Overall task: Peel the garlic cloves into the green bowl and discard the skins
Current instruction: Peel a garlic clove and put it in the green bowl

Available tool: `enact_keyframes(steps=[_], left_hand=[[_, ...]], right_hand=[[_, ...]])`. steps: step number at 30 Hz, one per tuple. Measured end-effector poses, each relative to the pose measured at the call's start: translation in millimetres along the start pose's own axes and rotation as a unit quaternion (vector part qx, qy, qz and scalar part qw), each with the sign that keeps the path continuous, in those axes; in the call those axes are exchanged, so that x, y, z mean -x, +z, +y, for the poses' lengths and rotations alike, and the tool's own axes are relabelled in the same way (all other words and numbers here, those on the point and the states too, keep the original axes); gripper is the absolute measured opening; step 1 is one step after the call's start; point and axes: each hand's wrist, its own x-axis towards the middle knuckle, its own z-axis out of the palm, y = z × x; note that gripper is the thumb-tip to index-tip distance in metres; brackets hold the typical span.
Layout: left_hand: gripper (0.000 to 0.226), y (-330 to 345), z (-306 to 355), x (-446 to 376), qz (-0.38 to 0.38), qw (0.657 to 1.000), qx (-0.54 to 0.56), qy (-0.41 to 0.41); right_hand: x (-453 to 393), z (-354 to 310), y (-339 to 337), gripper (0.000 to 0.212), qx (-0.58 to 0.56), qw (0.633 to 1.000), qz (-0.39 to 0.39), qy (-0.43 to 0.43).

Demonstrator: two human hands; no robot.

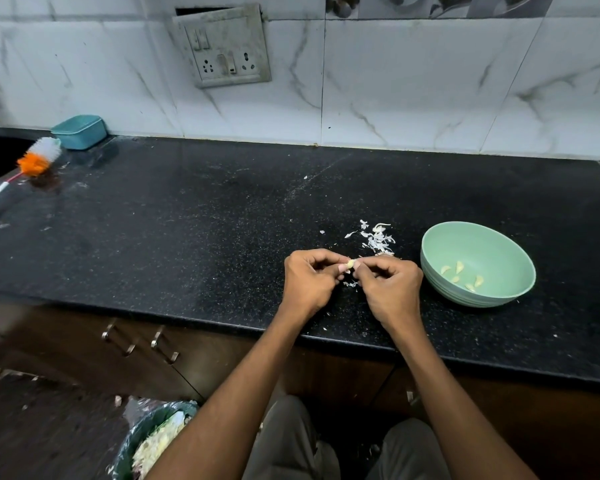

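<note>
**Garlic clove pinched between both my hands over the counter**

I hold one garlic clove (351, 263) between the fingertips of both hands, just above the black granite counter (187, 220). My left hand (310, 282) has its fingers curled in, pinching the clove's left end; my right hand (388, 289) is curled the same way, gripping the right end. The two hands touch at the clove.

Just beyond my knuckles, a little pile of white garlic skins (376, 239) lies scattered on the counter, and a few scraps (350, 284) sit under my hands. To the right, near the pile, stands the green bowl (478, 237) with several peeled cloves (459, 268) lying in its bottom.

Far to the left, a bottle brush (39, 157) with white and orange bristles rests on the counter beside a teal plastic box (79, 131) against the marble-tiled wall. A switch and socket plate (224, 46) is set in that wall. Down by my left knee, a lined waste bin (149, 441) holds pale scraps.
</note>
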Motion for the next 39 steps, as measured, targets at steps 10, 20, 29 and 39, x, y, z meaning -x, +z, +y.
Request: enact_keyframes(steps=[10,20,29,39], left_hand=[[0.019,-1,-2,1,-0.006,0.997,-0.073,0.035],[0.024,2,1,1,-0.005,1.000,-0.006,0.016],[0.018,2,3,4,0.016,0.993,-0.098,0.056],[0.007,0,8,3,-0.017,1.000,-0.015,0.006]], right_hand=[[1,-1,-1,0.015,-0.008,1.000,-0.005,-0.003],[-1,2,0,0.027,-0.038,0.999,0.003,0.032],[0,0,1,0.016,-0.019,0.999,0.016,0.033],[3,-10,2,0.035,-0.015,1.000,0.005,-0.005]])
